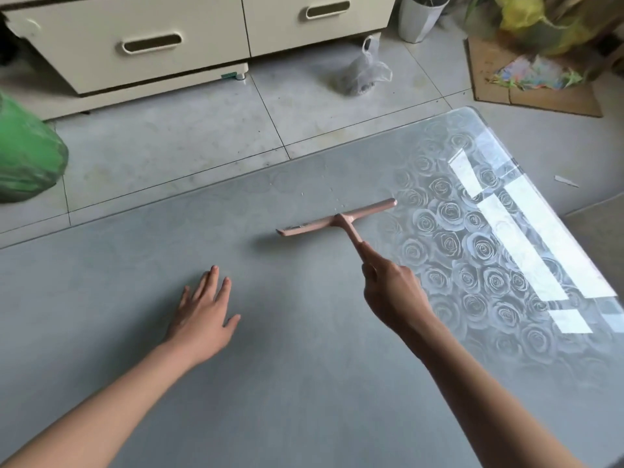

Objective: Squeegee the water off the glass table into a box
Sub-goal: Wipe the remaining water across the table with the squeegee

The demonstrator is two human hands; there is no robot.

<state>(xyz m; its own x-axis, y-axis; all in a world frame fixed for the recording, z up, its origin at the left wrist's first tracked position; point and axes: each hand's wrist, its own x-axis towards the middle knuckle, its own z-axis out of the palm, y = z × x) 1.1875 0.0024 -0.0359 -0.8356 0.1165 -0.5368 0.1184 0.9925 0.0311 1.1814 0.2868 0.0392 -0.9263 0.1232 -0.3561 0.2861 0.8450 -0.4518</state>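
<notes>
A pink squeegee [337,219] lies with its blade on the glass table [270,349], near the far edge. My right hand [393,295] grips its handle, the index finger stretched along it. A few small water drops [332,194] sit on the glass just beyond the blade. My left hand [202,315] rests flat on the glass to the left, fingers spread, holding nothing. The right part of the table shows a rose pattern and bright window reflections. No box is in view.
Beyond the table lies a tiled floor with a cream drawer cabinet [152,45], a green plastic bag [27,153] at left, a clear plastic bag [366,70], a white bin [420,16] and flattened cardboard [526,92] with scraps at back right.
</notes>
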